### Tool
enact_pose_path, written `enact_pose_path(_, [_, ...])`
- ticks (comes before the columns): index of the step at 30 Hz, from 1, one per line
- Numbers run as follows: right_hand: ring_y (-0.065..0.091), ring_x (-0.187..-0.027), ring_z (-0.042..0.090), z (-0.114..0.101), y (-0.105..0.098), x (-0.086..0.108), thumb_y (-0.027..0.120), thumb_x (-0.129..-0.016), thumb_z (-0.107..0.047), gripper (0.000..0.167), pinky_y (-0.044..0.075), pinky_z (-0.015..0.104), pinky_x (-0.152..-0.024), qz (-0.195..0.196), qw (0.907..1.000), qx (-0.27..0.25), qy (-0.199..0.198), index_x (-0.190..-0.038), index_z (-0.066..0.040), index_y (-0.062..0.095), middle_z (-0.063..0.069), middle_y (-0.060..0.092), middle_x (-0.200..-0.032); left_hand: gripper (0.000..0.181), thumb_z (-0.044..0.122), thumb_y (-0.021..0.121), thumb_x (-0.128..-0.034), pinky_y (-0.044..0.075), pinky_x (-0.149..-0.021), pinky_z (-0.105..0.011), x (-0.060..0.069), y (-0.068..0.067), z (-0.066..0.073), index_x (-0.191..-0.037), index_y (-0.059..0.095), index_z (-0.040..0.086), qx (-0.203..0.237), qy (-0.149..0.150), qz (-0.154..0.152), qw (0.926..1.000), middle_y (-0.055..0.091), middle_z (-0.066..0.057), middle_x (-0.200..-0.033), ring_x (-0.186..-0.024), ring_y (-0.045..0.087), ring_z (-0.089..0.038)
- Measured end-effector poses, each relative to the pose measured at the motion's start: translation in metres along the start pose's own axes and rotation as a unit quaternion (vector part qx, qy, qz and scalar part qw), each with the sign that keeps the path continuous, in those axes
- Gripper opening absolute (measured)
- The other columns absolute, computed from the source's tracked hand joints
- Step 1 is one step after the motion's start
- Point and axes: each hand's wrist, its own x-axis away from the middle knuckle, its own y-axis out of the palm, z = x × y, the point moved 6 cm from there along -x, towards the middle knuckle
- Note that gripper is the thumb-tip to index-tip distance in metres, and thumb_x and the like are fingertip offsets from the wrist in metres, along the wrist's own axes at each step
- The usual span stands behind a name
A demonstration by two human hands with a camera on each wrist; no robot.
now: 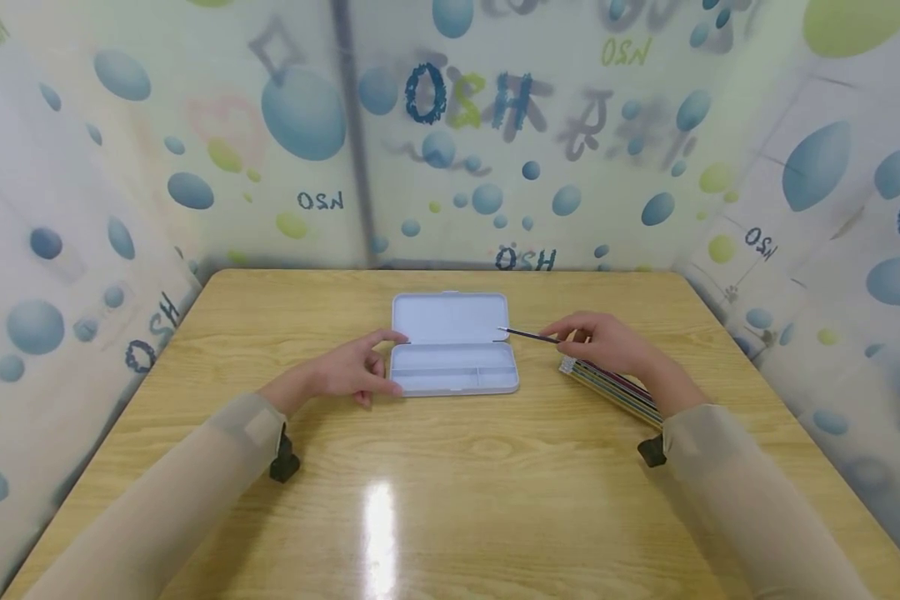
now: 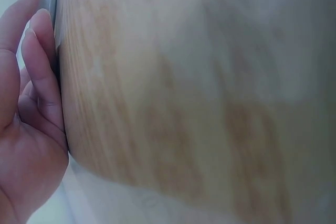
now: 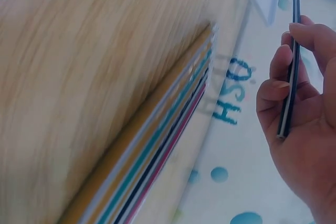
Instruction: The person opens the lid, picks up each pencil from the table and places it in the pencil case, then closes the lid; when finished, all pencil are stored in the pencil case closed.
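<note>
A pale blue pencil case (image 1: 450, 382) lies unfolded on the table, its lid (image 1: 450, 318) laid back and its divided compartments bare. My left hand (image 1: 345, 367) touches the case's left side, thumb at the lower corner and index finger near the hinge; in the left wrist view the hand (image 2: 34, 114) shows at the left edge. Above the table, my right hand (image 1: 607, 343) pinches a dark pencil (image 1: 528, 335) whose tip end reaches over the lid's right edge. The right wrist view shows that pencil (image 3: 293, 66) lying across the fingers of the hand (image 3: 310, 108).
Beneath my right hand, a bundle of striped pencils (image 1: 611, 390) lies slantwise on the wooden table (image 1: 450, 500), right of the case. A patterned curtain (image 1: 450, 167) with blue and green dots stands behind the table and along both sides.
</note>
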Motion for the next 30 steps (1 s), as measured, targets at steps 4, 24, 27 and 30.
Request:
enact_pose_path(4, [0.063,-0.088,0.021,-0.010,0.008,-0.007,0.068,-0.109,-0.016,0.032,0.053,0.035,-0.074,-0.007,0.9999,-0.008,-0.004,-0.140,-0.021,0.076,0.010,0.075,-0.122,0.091,0.030,0.090,-0.0947,0.060,-0.061,-0.032,-0.001,0.000,-0.001,-0.166,0.035,0.027,-0.002,-0.002,0.003,1.0000,0.062,-0.008,-0.087,-0.058,0.067,-0.020])
enact_pose_path(24, [0.063,-0.099,0.023,-0.042,0.043,-0.047,0.071,-0.108,-0.019,0.028,0.053,0.036,-0.085,-0.039,0.9989,-0.012,-0.021,-0.134,-0.023,0.080,0.002,0.078,-0.129,0.091,0.034,0.089,-0.0955,0.057,-0.060,-0.030,0.001,0.000,0.001,-0.167,0.033,0.028,-0.014,-0.005,0.000,0.9999,0.063,-0.007,-0.087,-0.060,0.068,-0.021])
enact_pose_path(27, [0.064,-0.099,0.022,-0.046,0.047,-0.050,0.071,-0.108,-0.019,0.028,0.054,0.035,-0.085,-0.044,0.9987,-0.012,-0.023,-0.134,-0.023,0.079,0.002,0.077,-0.130,0.091,0.034,0.090,-0.0950,0.056,-0.060,-0.031,0.001,0.000,0.002,-0.167,0.033,0.027,-0.010,-0.004,0.000,0.9999,0.063,-0.007,-0.087,-0.059,0.068,-0.021])
enact_pose_path(30, [0.064,-0.100,0.022,-0.050,0.051,-0.053,0.070,-0.108,-0.019,0.028,0.054,0.035,-0.086,-0.048,0.9986,-0.013,-0.020,-0.134,-0.025,0.079,0.000,0.077,-0.128,0.091,0.033,0.090,-0.0949,0.057,-0.060,-0.031,0.001,0.000,0.001,-0.166,0.033,0.027,-0.007,-0.005,-0.002,1.0000,0.063,-0.007,-0.086,-0.059,0.068,-0.021])
